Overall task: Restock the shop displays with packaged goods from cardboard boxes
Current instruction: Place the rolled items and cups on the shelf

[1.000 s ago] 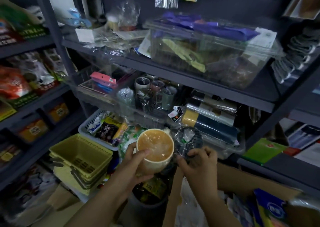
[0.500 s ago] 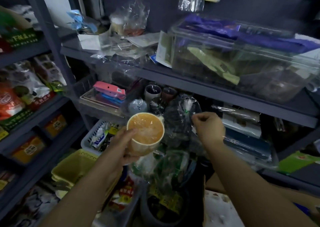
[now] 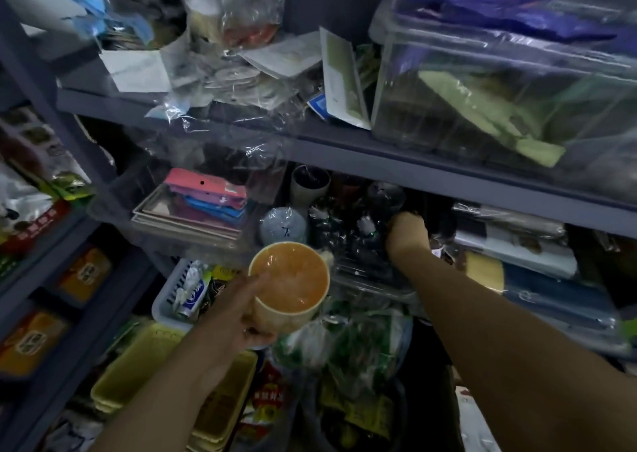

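Gripping cream cup [image 3: 289, 284] — orange inside, plastic-wrapped.

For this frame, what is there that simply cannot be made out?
- Head view: what the right hand holds, fingers buried among dark wrapped cups under the shelf edge.
- Head view: the small mark on the round wrapped item, too small.
- Head view: the cup in the left hand, inside blurred by glare.

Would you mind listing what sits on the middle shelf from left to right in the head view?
Pink and blue card packs on stacked trays → wrapped grey ball → right hand among wrapped dark cups → rolled goods in plastic.
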Demonstrator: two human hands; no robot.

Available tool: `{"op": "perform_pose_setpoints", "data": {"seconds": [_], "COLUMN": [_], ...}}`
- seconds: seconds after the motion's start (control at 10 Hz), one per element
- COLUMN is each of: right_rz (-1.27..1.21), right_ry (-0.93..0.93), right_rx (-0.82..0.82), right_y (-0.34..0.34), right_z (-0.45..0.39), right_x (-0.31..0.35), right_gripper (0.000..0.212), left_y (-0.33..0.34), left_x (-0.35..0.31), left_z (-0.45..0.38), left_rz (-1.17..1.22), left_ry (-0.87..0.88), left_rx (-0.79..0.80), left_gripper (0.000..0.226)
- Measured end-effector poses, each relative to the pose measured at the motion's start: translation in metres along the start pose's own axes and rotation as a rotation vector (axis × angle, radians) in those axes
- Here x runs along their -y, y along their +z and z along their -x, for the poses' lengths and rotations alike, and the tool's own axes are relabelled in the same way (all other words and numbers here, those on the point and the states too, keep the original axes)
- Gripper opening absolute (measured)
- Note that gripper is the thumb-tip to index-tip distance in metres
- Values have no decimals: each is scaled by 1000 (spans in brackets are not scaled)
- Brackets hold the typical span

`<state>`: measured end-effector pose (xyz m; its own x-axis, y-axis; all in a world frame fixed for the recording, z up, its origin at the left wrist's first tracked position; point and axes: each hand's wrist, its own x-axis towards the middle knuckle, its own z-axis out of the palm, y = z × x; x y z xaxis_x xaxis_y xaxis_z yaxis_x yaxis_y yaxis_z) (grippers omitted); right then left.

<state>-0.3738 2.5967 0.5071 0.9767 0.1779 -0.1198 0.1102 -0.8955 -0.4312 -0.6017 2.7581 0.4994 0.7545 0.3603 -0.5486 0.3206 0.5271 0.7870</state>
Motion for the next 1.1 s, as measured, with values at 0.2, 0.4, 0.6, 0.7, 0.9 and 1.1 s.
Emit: {"op": "perform_pose_setpoints", "data": {"seconds": [0.2, 0.4, 0.6, 0.7, 0.9, 1.1], "right_rz": [214, 219, -312, -170, -68, -156], "right_ry": [-14, -170, -596, -714, -643, -405], "right_rx": [76, 81, 225, 422, 217, 75], "right_y": [12, -2, -47, -67, -72, -73], "right_z": [-23, -20, 69, 96, 95, 70], "right_x": [0, -12, -24, -24, -35, -45], "right_gripper": [31, 29, 55, 67, 4, 10], "left_y": [-9, 4, 22, 36, 74, 63], "left_x": [6, 0, -14, -21, -36, -29], "left_z": [-11, -5, 3, 4, 12, 11], "left_rz": [-12, -14, -202, -315, -273, -502], "left_ry": [-102, -81, -98, -72, -13, 269], "left_rx": [61, 49, 67, 78, 71, -219], "left_gripper": [73, 63, 97, 93, 64, 27]}}
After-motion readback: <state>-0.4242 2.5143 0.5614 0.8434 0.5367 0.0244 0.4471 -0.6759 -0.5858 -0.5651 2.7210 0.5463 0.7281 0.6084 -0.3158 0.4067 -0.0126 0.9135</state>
